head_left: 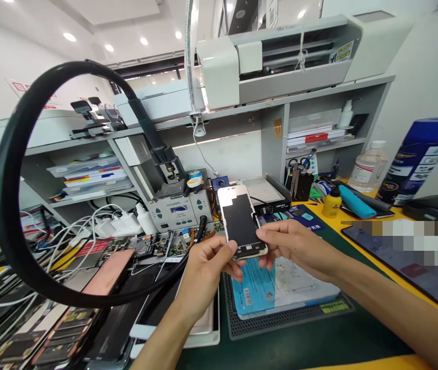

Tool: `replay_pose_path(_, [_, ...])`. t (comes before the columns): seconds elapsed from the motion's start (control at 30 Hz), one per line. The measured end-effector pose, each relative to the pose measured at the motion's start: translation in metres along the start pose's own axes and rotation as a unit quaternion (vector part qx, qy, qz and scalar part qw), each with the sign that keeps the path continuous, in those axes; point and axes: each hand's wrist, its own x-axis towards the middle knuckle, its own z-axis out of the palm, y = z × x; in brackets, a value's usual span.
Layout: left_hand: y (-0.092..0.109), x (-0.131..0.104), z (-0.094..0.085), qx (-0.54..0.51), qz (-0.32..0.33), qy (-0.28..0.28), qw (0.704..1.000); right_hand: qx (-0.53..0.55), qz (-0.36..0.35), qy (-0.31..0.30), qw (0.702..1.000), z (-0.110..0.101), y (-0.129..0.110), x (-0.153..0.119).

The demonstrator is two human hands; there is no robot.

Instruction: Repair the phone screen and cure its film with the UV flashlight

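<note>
Between both hands I hold a phone screen assembly point(239, 220), its back turned toward me: a black panel with a silvery top part and small connectors along the lower edge. My left hand point(212, 261) pinches its lower left corner, thumb on the near face. At the lower right edge, my right hand point(286, 241) grips it between thumb and fingers. The screen is tilted up, above a blue and white packet point(255, 293) that lies on a dark perforated mat point(238, 326). Some of my fingertips are hidden behind the screen.
A thick black hose point(1, 205) loops on the left, above several opened phones and tablets point(107, 277). Behind stands a grey control unit point(178, 210). To the right are a yellow bottle point(331, 204), a clear bottle point(368, 167), a blue can point(415, 159) and a dark tablet point(392, 262).
</note>
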Motion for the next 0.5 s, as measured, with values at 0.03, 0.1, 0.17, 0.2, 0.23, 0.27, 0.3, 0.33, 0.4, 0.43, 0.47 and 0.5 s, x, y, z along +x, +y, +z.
replay_pose_path(0.03, [-0.0001, -0.0004, 0.0005, 0.001, 0.011, 0.007, 1.0, -0.001, -0.002, -0.005, 1.0, 0.0002, -0.0007, -0.0005])
replay_pose_path(0.1, [0.0003, -0.0014, 0.0018, 0.004, 0.028, 0.018, 0.999, -0.006, -0.006, -0.012, 1.0, 0.0008, -0.0016, -0.0012])
replay_pose_path(0.17, [0.0017, -0.0023, 0.0031, 0.009, 0.034, 0.024, 0.999, -0.014, -0.01, -0.008, 1.0, 0.0013, -0.0015, -0.0014])
replay_pose_path(0.2, [0.0024, -0.0027, 0.0037, 0.011, 0.033, 0.026, 0.999, -0.018, -0.013, -0.005, 1.0, 0.0015, -0.001, -0.0013])
replay_pose_path(0.23, [0.0031, -0.0028, 0.0043, 0.012, 0.032, 0.027, 0.999, -0.022, -0.015, -0.001, 1.0, 0.0016, -0.0002, -0.001])
replay_pose_path(0.27, [0.0036, -0.0028, 0.0047, 0.012, 0.028, 0.028, 0.999, -0.027, -0.017, 0.003, 1.0, 0.0017, 0.0007, -0.0006])
replay_pose_path(0.3, [0.0038, -0.0026, 0.005, 0.012, 0.024, 0.028, 0.999, -0.03, -0.018, 0.007, 0.999, 0.0016, 0.0018, -0.0002])
replay_pose_path(0.33, [0.0037, -0.0024, 0.0052, 0.011, 0.02, 0.027, 0.999, -0.033, -0.02, 0.009, 0.999, 0.0015, 0.0028, 0.0002])
replay_pose_path(0.4, [0.0029, -0.0018, 0.0052, 0.007, 0.012, 0.024, 1.0, -0.038, -0.023, 0.011, 0.999, 0.0013, 0.0045, 0.0004])
replay_pose_path(0.43, [0.0023, -0.0015, 0.005, 0.004, 0.01, 0.021, 1.0, -0.04, -0.024, 0.01, 0.999, 0.0012, 0.005, 0.0002])
replay_pose_path(0.47, [0.0018, -0.0014, 0.0047, 0.001, 0.007, 0.019, 1.0, -0.041, -0.024, 0.008, 0.999, 0.0011, 0.0051, -0.0002])
replay_pose_path(0.5, [0.0015, -0.0014, 0.0045, -0.002, 0.005, 0.016, 1.0, -0.042, -0.025, 0.006, 0.999, 0.0012, 0.005, -0.0006])
